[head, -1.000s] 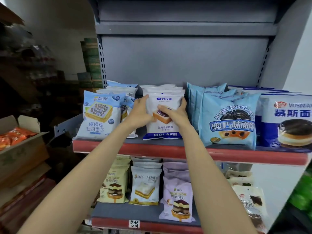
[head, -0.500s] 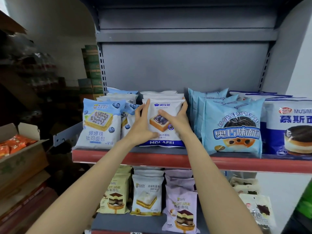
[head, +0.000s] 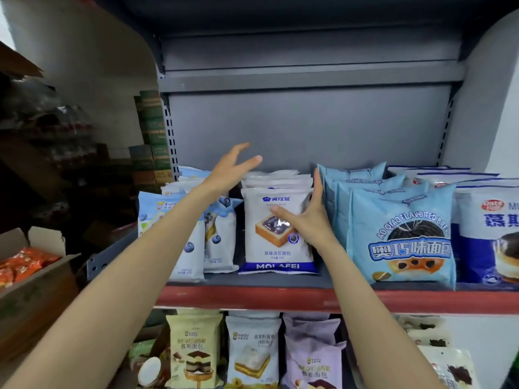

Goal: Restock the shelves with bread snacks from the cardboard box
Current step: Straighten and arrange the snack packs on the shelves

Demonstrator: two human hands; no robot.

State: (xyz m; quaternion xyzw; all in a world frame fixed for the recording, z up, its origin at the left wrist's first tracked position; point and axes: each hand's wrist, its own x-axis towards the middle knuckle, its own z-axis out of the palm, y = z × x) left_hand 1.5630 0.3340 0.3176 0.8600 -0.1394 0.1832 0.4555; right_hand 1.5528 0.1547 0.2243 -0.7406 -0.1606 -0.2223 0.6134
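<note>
Left hand (head: 229,169) raised above white packet row, centre frame, fingers spread, holding nothing. Right hand (head: 307,217) flat, fingers straight, against front Molafei bread packet (head: 276,234) standing upright on red-edged shelf (head: 252,297). Cardboard box (head: 33,290) lower left, orange packets inside.

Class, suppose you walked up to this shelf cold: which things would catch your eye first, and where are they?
Two bare hands reach over the middle shelf: the left hand lifted with fingers spread, the right hand flat against the white Molafei bread pack. Right of it stands a light blue Ao Qiao pack; a cardboard box of orange packets sits far left.
</note>
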